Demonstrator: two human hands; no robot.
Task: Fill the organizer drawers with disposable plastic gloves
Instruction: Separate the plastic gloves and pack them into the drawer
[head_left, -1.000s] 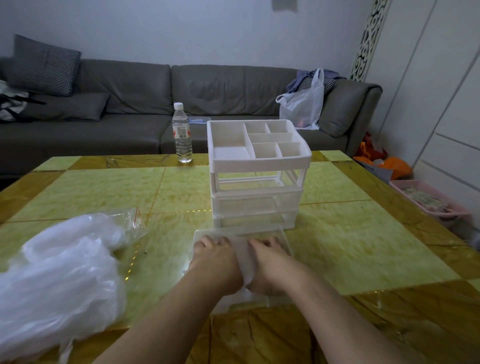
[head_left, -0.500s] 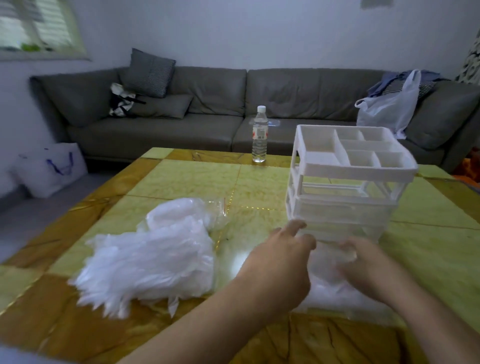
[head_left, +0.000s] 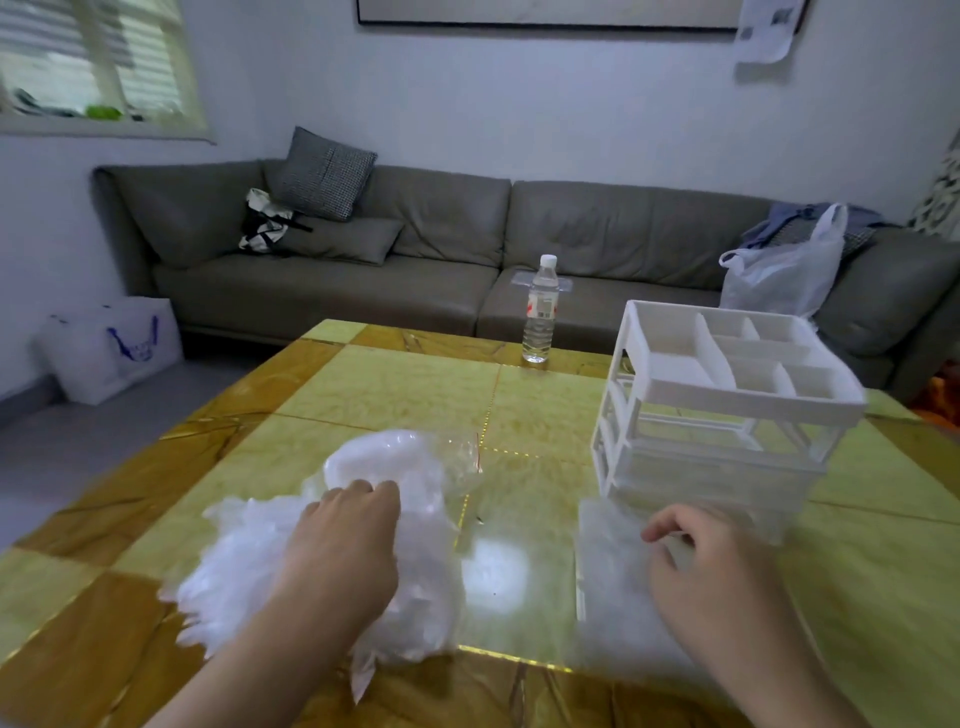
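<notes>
My left hand (head_left: 345, 540) lies curled on the glove heap (head_left: 311, 561) at near left; the pulled-out drawer (head_left: 618, 582) sits to its right (under my loosely curled, empty-looking right hand (head_left: 711, 561)).

A long grey sofa (head_left: 467, 260) runs along the pale wall (head_left: 519, 104) at twelve o'clock — a checked cushion (head_left: 324, 174) leans on its backrest. At ten o'clock a shuttered window (head_left: 98, 62) lets in daylight. The yellow-and-amber tiled table (head_left: 389, 384) fills the foreground; grey floor (head_left: 78, 441) lies at nine o'clock.
</notes>
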